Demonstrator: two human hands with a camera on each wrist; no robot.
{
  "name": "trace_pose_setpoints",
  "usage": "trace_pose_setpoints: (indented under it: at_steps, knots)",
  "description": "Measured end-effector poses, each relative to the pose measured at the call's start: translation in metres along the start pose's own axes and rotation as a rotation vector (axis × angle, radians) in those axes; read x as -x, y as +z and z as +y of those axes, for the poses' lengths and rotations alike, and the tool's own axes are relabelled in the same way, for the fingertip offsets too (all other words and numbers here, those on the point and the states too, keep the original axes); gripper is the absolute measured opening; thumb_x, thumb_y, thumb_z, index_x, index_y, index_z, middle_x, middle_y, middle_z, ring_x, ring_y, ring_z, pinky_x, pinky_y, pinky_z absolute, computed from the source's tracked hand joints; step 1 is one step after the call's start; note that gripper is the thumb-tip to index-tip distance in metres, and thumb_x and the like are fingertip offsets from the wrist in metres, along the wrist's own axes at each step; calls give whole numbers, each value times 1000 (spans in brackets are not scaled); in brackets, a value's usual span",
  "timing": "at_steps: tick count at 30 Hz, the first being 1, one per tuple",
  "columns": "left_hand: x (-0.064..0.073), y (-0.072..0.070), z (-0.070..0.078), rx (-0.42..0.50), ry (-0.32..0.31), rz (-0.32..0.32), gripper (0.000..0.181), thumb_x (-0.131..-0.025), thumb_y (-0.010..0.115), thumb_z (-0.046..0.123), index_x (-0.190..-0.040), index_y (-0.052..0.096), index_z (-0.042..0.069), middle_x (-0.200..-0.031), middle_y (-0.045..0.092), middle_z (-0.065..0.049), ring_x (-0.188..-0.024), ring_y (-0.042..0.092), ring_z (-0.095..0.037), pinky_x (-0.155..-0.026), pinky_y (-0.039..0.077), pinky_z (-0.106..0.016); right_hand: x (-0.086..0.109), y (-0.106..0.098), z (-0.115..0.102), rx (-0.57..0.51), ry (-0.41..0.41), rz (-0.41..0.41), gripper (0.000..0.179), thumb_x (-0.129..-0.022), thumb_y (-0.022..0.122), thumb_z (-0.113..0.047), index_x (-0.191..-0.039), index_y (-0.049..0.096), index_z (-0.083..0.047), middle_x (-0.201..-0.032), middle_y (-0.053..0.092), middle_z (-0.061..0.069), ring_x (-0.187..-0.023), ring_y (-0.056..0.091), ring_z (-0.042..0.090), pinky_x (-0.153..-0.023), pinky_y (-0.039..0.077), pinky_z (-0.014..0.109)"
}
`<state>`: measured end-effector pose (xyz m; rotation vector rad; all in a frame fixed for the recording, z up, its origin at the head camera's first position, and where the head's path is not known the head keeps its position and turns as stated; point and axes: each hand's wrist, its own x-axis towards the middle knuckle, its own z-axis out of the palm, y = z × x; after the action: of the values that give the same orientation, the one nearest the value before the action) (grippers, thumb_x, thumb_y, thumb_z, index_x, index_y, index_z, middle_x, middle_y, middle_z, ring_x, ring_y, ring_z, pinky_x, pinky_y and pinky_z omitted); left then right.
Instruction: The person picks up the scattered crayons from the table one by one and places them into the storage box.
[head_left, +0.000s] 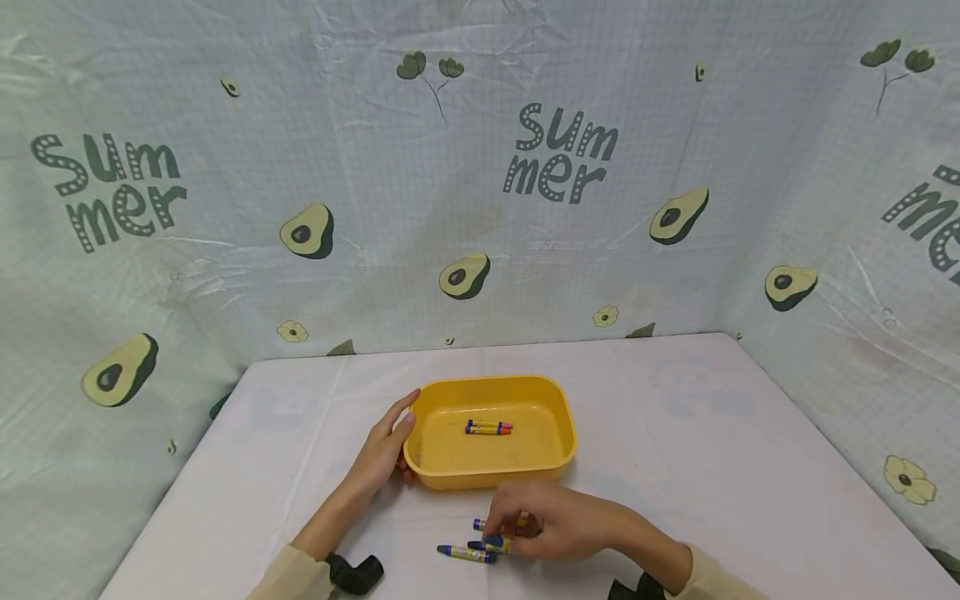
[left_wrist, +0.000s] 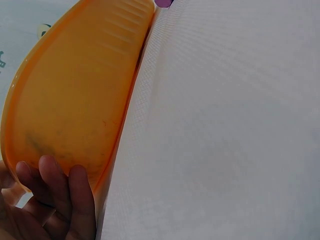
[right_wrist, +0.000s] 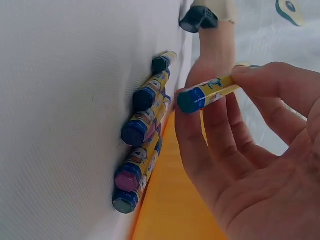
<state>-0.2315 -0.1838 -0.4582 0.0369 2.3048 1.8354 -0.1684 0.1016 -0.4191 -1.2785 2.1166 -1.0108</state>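
A yellow plastic basin (head_left: 480, 481) stands on the table, with two crayons (head_left: 483, 430) lying side by side on its floor. My left hand (head_left: 378, 454) holds the basin's left end, thumb at the rim and several fingertips against the outer wall in the left wrist view. Close to the basin's near side, my right hand (head_left: 551, 521) pinches a crayon (right_wrist: 215, 92) with a teal end and yellow wrapper between thumb and forefinger. Below it several more crayons (right_wrist: 142, 127) lie roughly in a row on the table, partly hidden by the hand in the head view.
White cloth covers the table (head_left: 675, 433). Behind and at the sides hangs a pale curtain (head_left: 390, 192) printed with avocados, flowers and lettering. Black straps (head_left: 356, 575) sit round both wrists.
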Motion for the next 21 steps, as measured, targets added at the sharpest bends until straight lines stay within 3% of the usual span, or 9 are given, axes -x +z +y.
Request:
trace_pose_setpoints:
  at_steps: [21]
  knots:
    - [1,1,1,-3,-12,9,39,-104,38,37,-142,36,45,-60,47,-7,-48,50,-22,-51,50,-32,0,-7,-6,55,42,-38,24,-94,62,-18,-118,63,-24,-103,63,-14,-84,52,-7,-73,53,17]
